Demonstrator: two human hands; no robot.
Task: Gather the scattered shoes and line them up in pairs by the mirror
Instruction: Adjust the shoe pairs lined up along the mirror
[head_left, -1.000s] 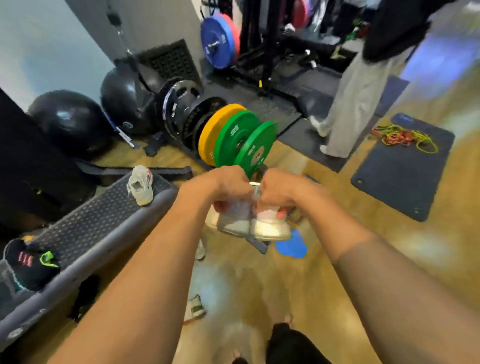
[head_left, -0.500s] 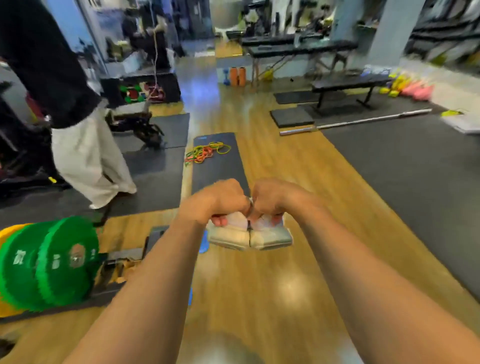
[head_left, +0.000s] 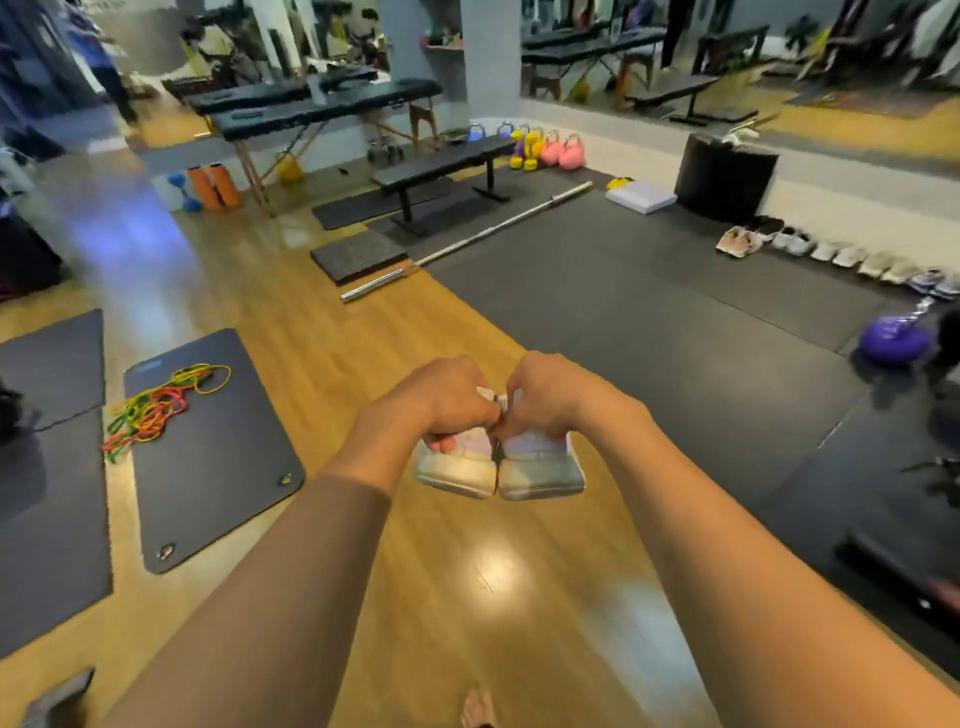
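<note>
I carry a pair of pale grey-white shoes in front of me, heels toward me, side by side. My left hand (head_left: 447, 400) grips the left shoe (head_left: 454, 470) from above. My right hand (head_left: 550, 397) grips the right shoe (head_left: 540, 470) the same way, and my knuckles nearly touch. At the far right, a row of several shoes (head_left: 841, 257) stands on the dark mat along the base of the mirror (head_left: 779, 57).
Wooden floor (head_left: 467, 597) lies under me, with a large black mat (head_left: 649, 322) to the right. A barbell (head_left: 467, 241), a bench (head_left: 441, 166), kettlebells (head_left: 556, 150), a black box (head_left: 724, 174), a purple ball (head_left: 893, 340) and two mats with coloured bands (head_left: 156, 402) lie around.
My view has swung right, from the weight plates and a standing person to the mirror wall and the row of shoes. Both hands hold the pair as before.
</note>
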